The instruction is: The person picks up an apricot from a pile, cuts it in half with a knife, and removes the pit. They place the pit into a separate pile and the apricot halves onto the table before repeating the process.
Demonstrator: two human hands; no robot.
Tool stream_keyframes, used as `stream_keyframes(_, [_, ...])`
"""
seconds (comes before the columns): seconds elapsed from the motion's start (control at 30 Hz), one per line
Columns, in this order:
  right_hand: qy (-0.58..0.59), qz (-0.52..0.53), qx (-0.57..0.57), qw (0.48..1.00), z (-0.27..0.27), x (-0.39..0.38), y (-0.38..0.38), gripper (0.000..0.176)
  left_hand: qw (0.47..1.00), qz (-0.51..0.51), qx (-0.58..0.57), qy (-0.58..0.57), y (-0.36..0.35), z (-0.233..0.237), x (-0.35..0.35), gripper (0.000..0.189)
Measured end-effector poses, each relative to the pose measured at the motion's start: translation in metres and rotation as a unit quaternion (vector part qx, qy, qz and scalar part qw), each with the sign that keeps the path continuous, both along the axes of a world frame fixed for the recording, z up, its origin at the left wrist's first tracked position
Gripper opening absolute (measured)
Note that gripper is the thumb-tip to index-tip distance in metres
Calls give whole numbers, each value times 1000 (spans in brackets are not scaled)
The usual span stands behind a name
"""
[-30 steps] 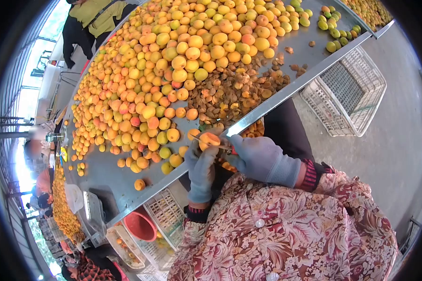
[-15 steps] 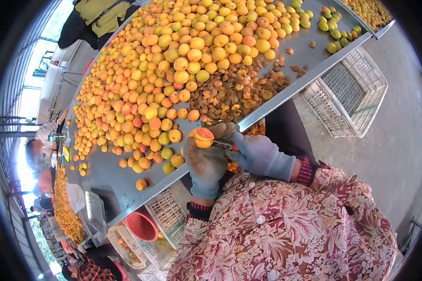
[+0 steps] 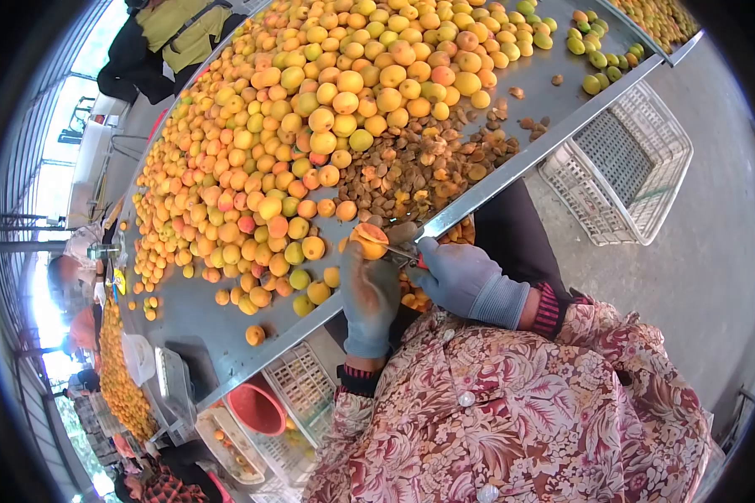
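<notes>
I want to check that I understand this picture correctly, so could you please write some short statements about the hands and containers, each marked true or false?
1. The left hand holds a cut fruit. True.
2. The left hand is bare. False: it wears a glove.
3. The right hand holds a tool with a red part. True.
4. The bucket is red. True.
5. The brown heap lies in the bucket. False: it lies on the table.
6. The crate at right is full. False: its bottom shows.

Red handle (image 3: pixel 420 262) mostly out of sight in right hand (image 3: pixel 466 279)
</notes>
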State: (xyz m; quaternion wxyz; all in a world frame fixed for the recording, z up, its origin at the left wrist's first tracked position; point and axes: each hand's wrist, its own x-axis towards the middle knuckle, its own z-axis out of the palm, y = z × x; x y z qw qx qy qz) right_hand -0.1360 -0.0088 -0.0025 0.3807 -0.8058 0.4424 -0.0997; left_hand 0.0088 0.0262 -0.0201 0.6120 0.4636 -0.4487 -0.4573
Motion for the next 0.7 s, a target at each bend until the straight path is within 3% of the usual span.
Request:
stream_keyframes(0.03, [-2, -1, -9, 1000, 0, 0, 0, 30, 1000, -1, 0, 0, -1, 1, 0, 33])
stream_keyframes(0.1, [-3, -2, -17, 1000, -1, -1, 1, 30, 979, -38, 61, 190, -2, 1, 0, 34])
stream_keyframes(0.33, [2, -10, -35, 999, -5, 0, 2, 32, 986, -28, 51, 159, -2, 6, 2, 39])
stream_keyframes(0.4, [1, -14, -43, 999, -6, 0, 1, 34, 992, -10, 25, -123, -4, 6, 5, 40])
stream_keyframes(0.43, [0, -14, -46, 999, -7, 0, -1, 34, 992, -9, 25, -124, -3, 4, 8, 40])
stream_keyframes(0.5, [-2, -13, -48, 999, -7, 0, -4, 33, 941, 31, 46, -334, 0, -1, 14, 31])
stream_keyframes(0.53, [3, -7, -41, 999, -6, 0, -6, 32, 941, 31, 46, -334, -1, -2, 13, 31])
stream_keyframes(0.6, [9, -2, -34, 999, -4, 0, -9, 31, 998, -4, 53, -33, -6, 3, 3, 20])
stream_keyframes(0.63, [12, -1, -34, 999, -3, 1, -11, 31, 998, -4, 53, -32, -8, 0, 6, 20])
stream_keyframes(0.7, [15, 0, -35, 999, -3, 2, -12, 31, 960, -20, 113, 256, -12, -4, 12, 16])
